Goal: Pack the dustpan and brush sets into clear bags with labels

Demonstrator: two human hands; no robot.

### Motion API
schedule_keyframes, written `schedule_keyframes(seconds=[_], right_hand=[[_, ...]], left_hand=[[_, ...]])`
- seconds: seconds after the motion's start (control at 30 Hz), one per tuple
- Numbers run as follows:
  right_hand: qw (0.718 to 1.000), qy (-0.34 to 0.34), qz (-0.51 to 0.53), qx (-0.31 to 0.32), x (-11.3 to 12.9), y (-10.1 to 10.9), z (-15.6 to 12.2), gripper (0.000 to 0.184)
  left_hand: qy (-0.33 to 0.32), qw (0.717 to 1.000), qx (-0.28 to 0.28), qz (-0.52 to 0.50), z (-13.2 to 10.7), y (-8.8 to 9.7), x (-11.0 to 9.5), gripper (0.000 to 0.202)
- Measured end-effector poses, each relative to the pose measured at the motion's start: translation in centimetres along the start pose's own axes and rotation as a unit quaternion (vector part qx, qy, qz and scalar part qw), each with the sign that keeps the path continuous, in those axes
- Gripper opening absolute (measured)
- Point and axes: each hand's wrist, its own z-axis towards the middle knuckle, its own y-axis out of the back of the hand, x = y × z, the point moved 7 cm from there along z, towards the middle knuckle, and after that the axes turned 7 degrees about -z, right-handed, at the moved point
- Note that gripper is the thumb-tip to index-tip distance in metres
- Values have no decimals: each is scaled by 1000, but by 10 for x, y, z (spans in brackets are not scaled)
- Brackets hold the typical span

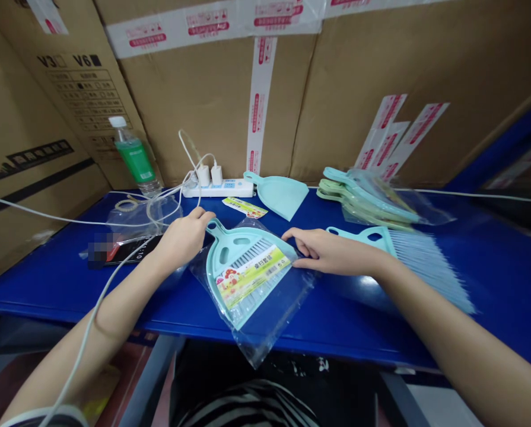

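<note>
A light-blue dustpan (218, 279) with a brush lies inside a clear plastic bag (287, 308) at the table's front edge. A yellow-green printed label (251, 276) crosses it. My left hand (187, 237) is closed at the dustpan's handle, its fingertips partly hidden. On the other side, my right hand (314, 249) pinches the dustpan's right corner and the bag there. Behind my right forearm lies a loose light-blue brush (429, 267) with pale bristles. Farther back are a bare light-blue dustpan (283, 194) and a loose label card (245, 207).
Several bagged green and blue dustpans (372, 196) are stacked at the back right. A power strip (229, 188) with white cables, a bottle (135, 157) and a phone (129, 250) occupy the left side. Cardboard boxes (194, 101) wall off the back of the blue table (167, 302).
</note>
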Motion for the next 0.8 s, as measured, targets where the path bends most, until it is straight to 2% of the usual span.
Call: schedule_keyframes(seconds=[0.13, 0.3, 0.6, 0.8], right_hand=[[999, 10, 30, 12, 1, -1, -2, 45], [999, 14, 38, 6, 1, -1, -2, 63], [999, 30, 41, -10, 0, -7, 4, 60], [998, 12, 60, 11, 1, -8, 4, 78]], left_hand=[[8, 1000, 11, 17, 0, 0, -1, 42], [35, 999, 12, 35, -1, 1, 1, 38], [16, 999, 20, 31, -1, -4, 1, 45], [12, 999, 35, 23, -2, -6, -1, 52]])
